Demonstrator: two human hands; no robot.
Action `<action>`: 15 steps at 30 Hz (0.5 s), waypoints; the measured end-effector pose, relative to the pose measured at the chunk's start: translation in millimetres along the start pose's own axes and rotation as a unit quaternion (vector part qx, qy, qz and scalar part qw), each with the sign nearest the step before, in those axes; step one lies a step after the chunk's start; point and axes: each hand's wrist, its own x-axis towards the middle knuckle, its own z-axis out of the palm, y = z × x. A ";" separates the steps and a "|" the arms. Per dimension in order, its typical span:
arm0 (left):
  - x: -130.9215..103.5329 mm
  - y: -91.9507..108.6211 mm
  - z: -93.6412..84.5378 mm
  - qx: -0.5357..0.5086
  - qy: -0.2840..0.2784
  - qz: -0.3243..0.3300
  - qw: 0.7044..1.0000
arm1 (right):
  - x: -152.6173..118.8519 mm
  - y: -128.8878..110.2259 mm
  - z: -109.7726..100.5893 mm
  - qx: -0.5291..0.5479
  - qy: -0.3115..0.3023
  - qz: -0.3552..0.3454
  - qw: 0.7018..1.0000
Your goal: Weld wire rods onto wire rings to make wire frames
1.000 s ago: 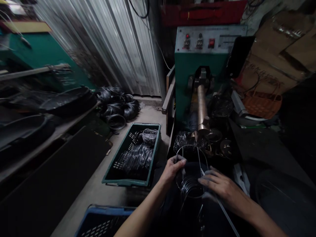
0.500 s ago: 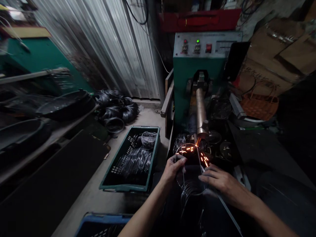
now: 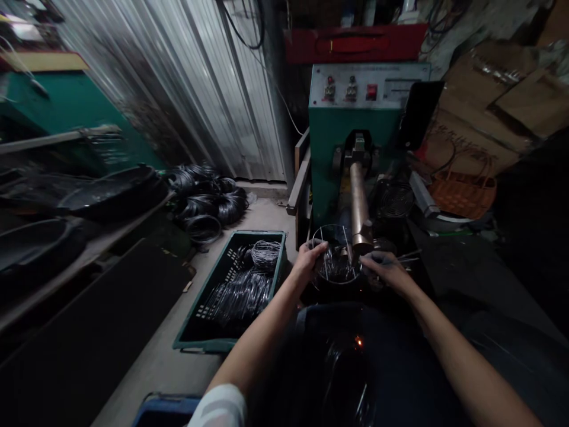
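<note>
My left hand [image 3: 311, 259] is closed on the left side of a round wire ring [image 3: 338, 283] with thin straight rods across it. The ring is held up just beneath the spot welder's brass-coloured upper arm [image 3: 359, 204]. My right hand [image 3: 386, 270] is closed at the ring's right edge, with thin wire rods [image 3: 409, 256] sticking out behind its fingers. Its fingertips are near the electrode end, and whether they touch the ring I cannot tell. Dark wire rings [image 3: 340, 356] lie in my lap, where a small glowing spark [image 3: 358, 341] shows.
The green welder body [image 3: 329, 133] stands ahead. To the left a green crate [image 3: 213, 344] holds wire pieces, with a blue crate [image 3: 164, 409] nearer me. Coils of black wire [image 3: 208, 198] lie by the corrugated wall. A wicker basket [image 3: 462, 194] and cardboard [image 3: 484, 112] are at right.
Both hands have moved forward and up with the wire ring, closer to the welder arm. The bright spark shower has ended. The green panel light has gone out.
</note>
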 end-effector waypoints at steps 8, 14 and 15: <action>37.8 0.4 -7.4 -0.006 -0.012 0.030 0.999 | 30.6 2.7 12.4 0.036 0.034 0.002 0.999; 36.1 5.2 -5.8 0.001 -0.016 0.054 0.998 | 25.5 -13.6 16.1 0.064 0.037 0.024 0.997; 33.9 6.2 -6.6 0.003 -0.018 0.058 0.998 | 19.4 -18.8 15.3 0.069 0.035 0.027 0.997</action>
